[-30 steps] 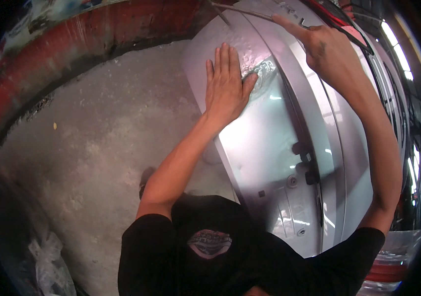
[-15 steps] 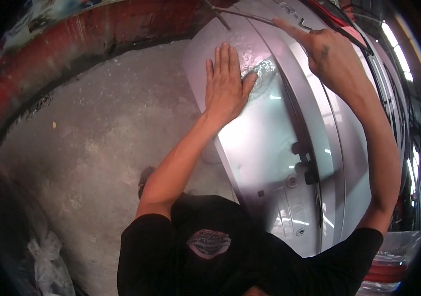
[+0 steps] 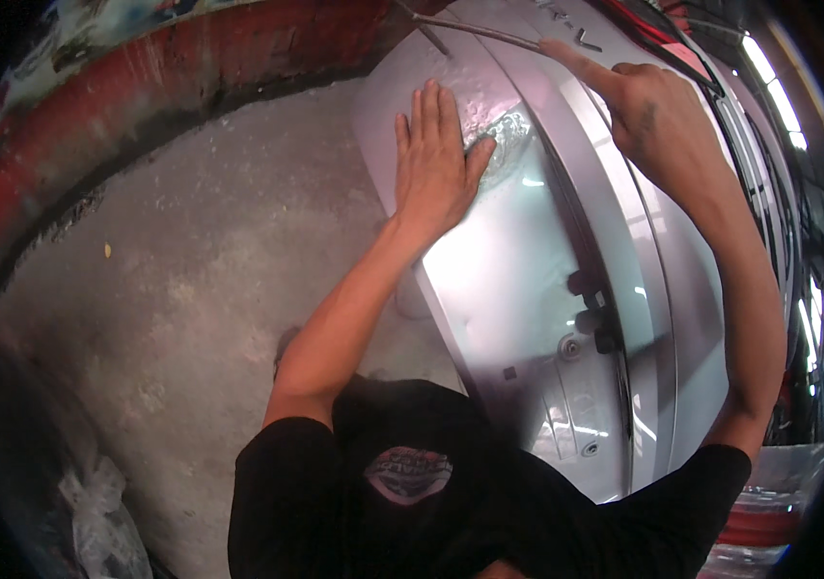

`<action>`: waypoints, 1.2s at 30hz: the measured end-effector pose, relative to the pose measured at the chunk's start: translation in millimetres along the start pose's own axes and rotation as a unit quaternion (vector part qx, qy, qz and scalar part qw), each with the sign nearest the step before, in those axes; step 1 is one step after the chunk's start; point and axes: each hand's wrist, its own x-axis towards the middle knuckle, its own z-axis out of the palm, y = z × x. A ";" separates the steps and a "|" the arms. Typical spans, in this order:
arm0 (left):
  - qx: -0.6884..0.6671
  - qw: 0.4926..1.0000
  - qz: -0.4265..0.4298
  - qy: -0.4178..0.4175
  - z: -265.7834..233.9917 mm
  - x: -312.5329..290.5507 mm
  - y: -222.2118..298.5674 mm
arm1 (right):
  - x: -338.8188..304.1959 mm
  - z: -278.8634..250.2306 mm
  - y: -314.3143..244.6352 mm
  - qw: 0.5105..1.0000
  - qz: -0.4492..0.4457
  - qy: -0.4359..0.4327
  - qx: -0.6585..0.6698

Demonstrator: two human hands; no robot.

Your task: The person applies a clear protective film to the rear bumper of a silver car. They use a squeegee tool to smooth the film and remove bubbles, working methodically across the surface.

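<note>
Evidently, my left hand (image 3: 431,174) lies flat on the silver, glossy metal car panel (image 3: 504,275) at centre-right of the frame, its 4 fingers nearly together and thumb apart, beside the rippled patch (image 3: 501,142). Near the top edge, my right hand (image 3: 658,116) points 1 finger along the thin, bent, grey metal rod (image 3: 480,31); its other fingers are hidden, so I cannot tell whether they clamp it. Working well, I judge, calls for a steady left palm and small, measured right-hand pressure.
</note>
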 end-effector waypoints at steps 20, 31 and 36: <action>-0.012 1.000 0.006 0.010 2.9 0.3 -2.6 | 13.6 -8.7 -10.3 1.000 -0.007 0.009 0.006; 0.007 1.000 -0.003 0.005 3.6 0.9 -3.7 | 12.0 8.9 -4.4 0.998 -0.041 0.029 0.030; -0.003 1.000 0.000 0.002 2.9 -1.3 -2.5 | 10.6 4.3 -6.6 0.999 -0.022 0.016 0.031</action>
